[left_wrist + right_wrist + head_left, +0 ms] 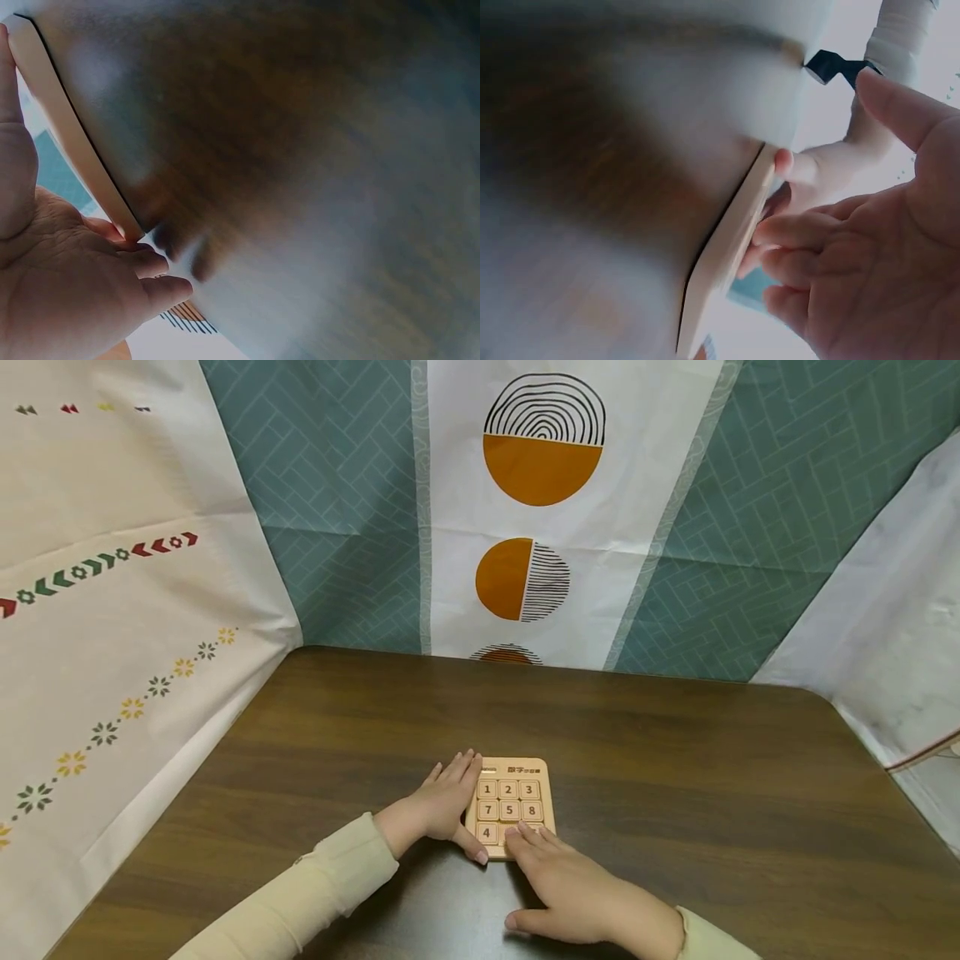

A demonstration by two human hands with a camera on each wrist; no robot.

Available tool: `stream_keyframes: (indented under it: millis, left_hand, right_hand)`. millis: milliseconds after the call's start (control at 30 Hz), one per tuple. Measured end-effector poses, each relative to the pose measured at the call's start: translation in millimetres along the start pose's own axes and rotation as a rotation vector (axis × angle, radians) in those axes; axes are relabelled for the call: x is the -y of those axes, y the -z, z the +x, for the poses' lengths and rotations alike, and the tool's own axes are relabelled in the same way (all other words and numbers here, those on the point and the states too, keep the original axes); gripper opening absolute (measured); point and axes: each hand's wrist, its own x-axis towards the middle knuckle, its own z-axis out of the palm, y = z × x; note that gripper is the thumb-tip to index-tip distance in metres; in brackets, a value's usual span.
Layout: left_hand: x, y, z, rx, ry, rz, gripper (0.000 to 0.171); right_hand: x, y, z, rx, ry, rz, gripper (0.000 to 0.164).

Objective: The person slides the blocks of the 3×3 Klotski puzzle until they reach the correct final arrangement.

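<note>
A square wooden number puzzle board [550, 802] lies flat on the brown table in the head view. Numbered tiles 1, 2, 3, 7, 5, 8 and 4 are readable on it. The left hand [442, 806] rests along its left edge, fingers stretched toward the far corner and thumb at the near left corner. Over the bottom row, the right hand [566, 881] touches the tiles with extended fingertips, hiding part of that row; its thumb points left. Seen low in the right wrist view, the board [731, 232] shows its side edge beside the right fingertips.
The dark wood table [675, 760] extends around the board on all sides. Behind it hangs a teal and white cloth [352, 510] with orange circles. A patterned white cloth [135, 610] covers the left side. A small black object [829, 67] shows in the right wrist view.
</note>
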Motion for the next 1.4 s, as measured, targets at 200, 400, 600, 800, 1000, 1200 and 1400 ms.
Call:
stream_keyframes:
  millis: [200,400,600,800,1000,1200,1400]
  left_hand:
    - [1.5,0.1,1.8,-0.003,0.007,0.007,0.136]
    - [1.7,0.1,3.2,-0.007,-0.001,-0.004,0.136]
    - [1.9,0.8,3.8,-0.02,-0.003,0.003,0.136]
    - [0.8,0.6,4.4,-0.015,-0.004,0.015,0.136]
    - [1.1,0.5,4.8,-0.008,-0.005,0.019,0.135]
    - [2.5,0.7,3.8,-0.017,-0.003,0.016,0.135]
    - [1.7,-2.5,2.5,-0.009,-0.008,-0.004,0.135]
  right_hand:
    - [-7.9,-0.8,-12.2,-0.046,-0.041,-0.022,0.086]
    - [-9.5,-2.4,-13.3,-0.066,-0.033,-0.041,0.086]
    - [-5.0,-2.0,-8.1,-0.05,-0.037,-0.013,0.086]
    - [0.0,-2.2,0.9,-0.024,-0.016,0.012,0.084]
    - [-2.1,3.3,2.9,0.001,-0.007,0.073,0.085]
    - [-4.2,5.9,7.4,0.029,0.012,0.106,0.086]
    - [-15.1,7.0,6.1,-0.041,-0.034,0.11,0.084]
